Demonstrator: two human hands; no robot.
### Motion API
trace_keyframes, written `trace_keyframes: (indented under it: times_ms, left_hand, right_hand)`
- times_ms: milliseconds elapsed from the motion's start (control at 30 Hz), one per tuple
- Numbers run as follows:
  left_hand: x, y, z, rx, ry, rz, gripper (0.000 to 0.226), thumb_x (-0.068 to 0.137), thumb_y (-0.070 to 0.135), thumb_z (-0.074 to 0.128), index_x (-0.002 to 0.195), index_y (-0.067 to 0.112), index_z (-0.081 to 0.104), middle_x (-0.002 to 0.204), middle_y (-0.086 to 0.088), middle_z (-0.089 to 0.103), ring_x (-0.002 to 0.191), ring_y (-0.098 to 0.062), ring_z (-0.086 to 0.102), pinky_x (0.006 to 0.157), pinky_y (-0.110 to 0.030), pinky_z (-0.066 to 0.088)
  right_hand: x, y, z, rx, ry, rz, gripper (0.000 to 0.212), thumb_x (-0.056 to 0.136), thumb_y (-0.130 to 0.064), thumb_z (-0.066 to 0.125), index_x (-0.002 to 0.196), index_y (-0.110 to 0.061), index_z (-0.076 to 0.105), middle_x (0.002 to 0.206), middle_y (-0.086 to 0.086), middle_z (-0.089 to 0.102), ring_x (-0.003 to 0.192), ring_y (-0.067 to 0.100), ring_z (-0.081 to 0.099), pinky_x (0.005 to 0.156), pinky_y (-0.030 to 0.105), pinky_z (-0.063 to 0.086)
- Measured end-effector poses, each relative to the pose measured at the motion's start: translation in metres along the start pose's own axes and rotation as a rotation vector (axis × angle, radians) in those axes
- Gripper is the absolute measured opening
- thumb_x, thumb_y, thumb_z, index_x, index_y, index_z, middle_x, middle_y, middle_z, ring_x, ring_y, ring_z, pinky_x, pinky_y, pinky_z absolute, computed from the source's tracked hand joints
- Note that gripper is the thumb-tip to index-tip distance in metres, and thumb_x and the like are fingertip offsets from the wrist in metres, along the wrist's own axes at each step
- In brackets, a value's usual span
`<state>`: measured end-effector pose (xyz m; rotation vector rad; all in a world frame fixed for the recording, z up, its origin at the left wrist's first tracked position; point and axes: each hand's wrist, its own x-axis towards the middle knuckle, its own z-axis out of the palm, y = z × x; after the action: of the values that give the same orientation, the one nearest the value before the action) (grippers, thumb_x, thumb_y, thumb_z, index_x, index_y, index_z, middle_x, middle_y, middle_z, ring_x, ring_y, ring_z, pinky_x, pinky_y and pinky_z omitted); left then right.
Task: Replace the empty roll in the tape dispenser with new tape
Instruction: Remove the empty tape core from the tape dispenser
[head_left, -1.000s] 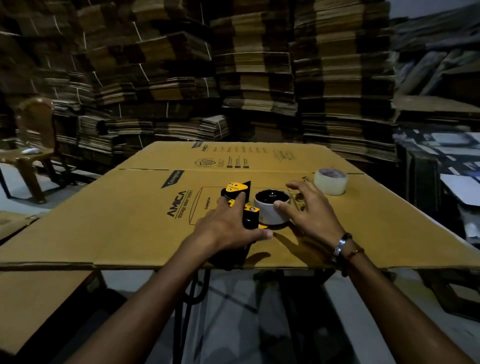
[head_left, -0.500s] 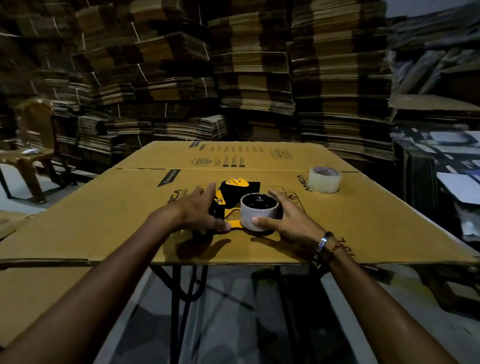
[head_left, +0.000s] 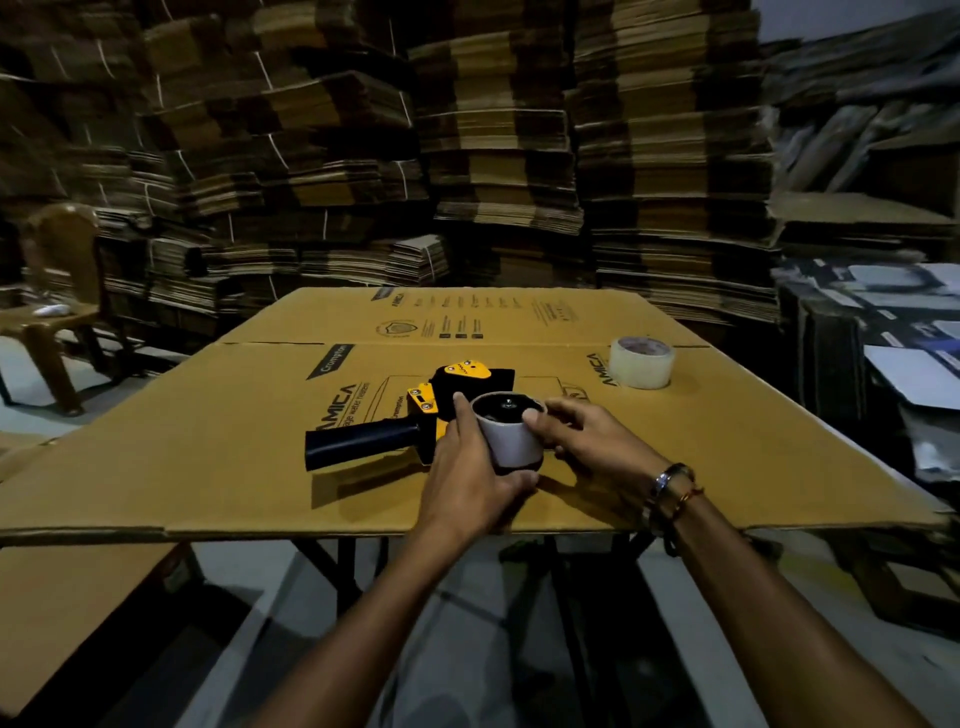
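Gripping the empty roll (head_left: 511, 435), both hands, left hand (head_left: 467, 480) and right hand (head_left: 582, 441), clamp it on the tape dispenser (head_left: 415, 421). New tape (head_left: 641, 362) waits untouched beyond the dispenser, so swapping remains.

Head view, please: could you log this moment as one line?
left hand grips empty roll | right hand grips it too | tape dispenser on cardboard sheet | new tape untouched

obstacles: tape dispenser (head_left: 415, 431) mid-sheet, tape roll (head_left: 641, 362) far right | free: cardboard sheet (head_left: 182, 441) left side bare
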<state>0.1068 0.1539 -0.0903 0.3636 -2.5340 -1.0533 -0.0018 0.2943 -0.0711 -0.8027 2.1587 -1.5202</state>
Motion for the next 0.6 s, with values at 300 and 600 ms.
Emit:
trace_keyframes:
  times_ms: [300, 600]
  left_hand:
    - [0.037, -0.037, -0.048, -0.112, -0.286, 0.029, 0.131, 0.065, 0.032, 0.091, 0.159, 0.021, 0.0, 0.158, -0.003, 0.032, 0.142, -0.021, 0.035, 0.107, -0.026, 0.031]
    - [0.047, -0.049, -0.049, -0.183, -0.302, 0.087, 0.099, 0.064, 0.021, 0.092, 0.144, 0.026, 0.034, 0.124, 0.014, 0.055, 0.117, -0.008, 0.056, 0.094, -0.019, 0.047]
  right_hand:
    - [0.0, -0.009, 0.018, -0.275, -0.052, -0.118, 0.069, 0.083, -0.043, 0.076, 0.143, -0.024, 0.047, 0.128, -0.012, 0.055, 0.119, 0.009, 0.053, 0.069, 0.017, 0.042]
    - [0.016, -0.011, 0.044, -0.182, 0.063, -0.143, 0.071, 0.073, -0.043, 0.085, 0.132, -0.03, 0.048, 0.123, -0.011, 0.061, 0.113, 0.007, 0.058, 0.085, 0.023, 0.05]
